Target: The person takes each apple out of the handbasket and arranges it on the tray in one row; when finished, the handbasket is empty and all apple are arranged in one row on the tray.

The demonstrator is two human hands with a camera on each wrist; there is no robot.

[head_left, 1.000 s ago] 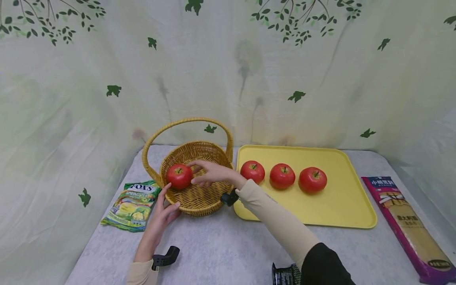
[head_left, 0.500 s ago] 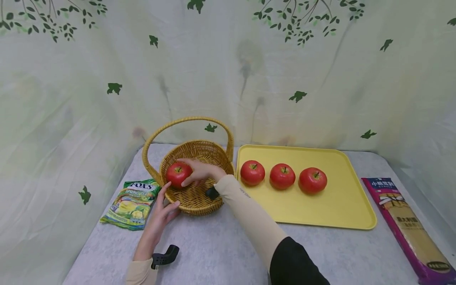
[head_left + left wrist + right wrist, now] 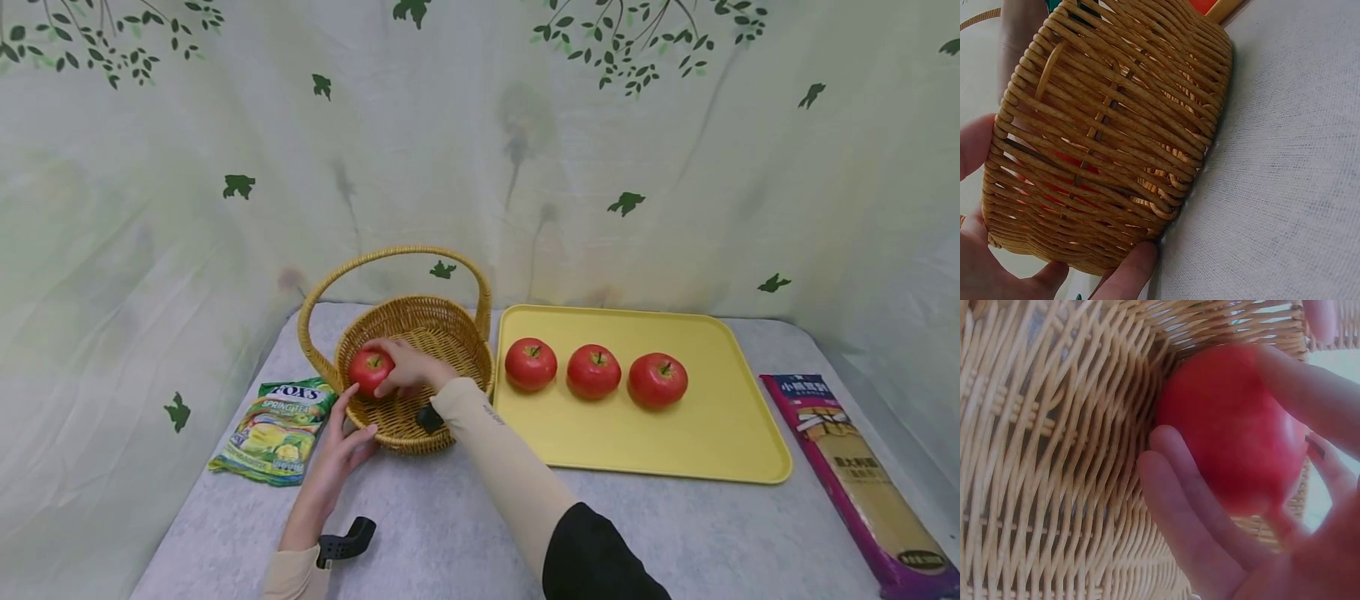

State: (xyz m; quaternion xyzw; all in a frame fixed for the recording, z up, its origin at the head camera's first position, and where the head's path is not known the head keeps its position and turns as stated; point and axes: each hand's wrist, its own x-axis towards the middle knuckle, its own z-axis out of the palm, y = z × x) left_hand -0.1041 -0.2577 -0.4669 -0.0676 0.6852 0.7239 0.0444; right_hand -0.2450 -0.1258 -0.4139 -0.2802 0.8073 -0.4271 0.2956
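Observation:
A round wicker basket (image 3: 450,308) with a tall arched handle stands on the table at centre left. Inside it, by the left wall, a red apple (image 3: 371,372) lies in the grip of my right hand (image 3: 411,367). The right wrist view shows fingers and thumb spread round the apple (image 3: 1229,425), which is close against the woven wall. My left hand (image 3: 341,454) holds the basket at its near left side. Seen from the left wrist, one digit reaches the rim and others lie along the outer weave (image 3: 1104,131); red shows through the gaps.
Right of the basket lies a yellow tray (image 3: 712,433) bearing three red apples (image 3: 594,372) in a row. A green Fox's candy bag (image 3: 281,429) lies left of the basket. At the far right is a long purple-edged noodle packet (image 3: 855,467). A printed curtain (image 3: 480,167) hangs behind the table.
My right hand has moved left and closed round the apple in the basket, and the apple has shifted slightly left. My left hand has stayed at the basket's side.

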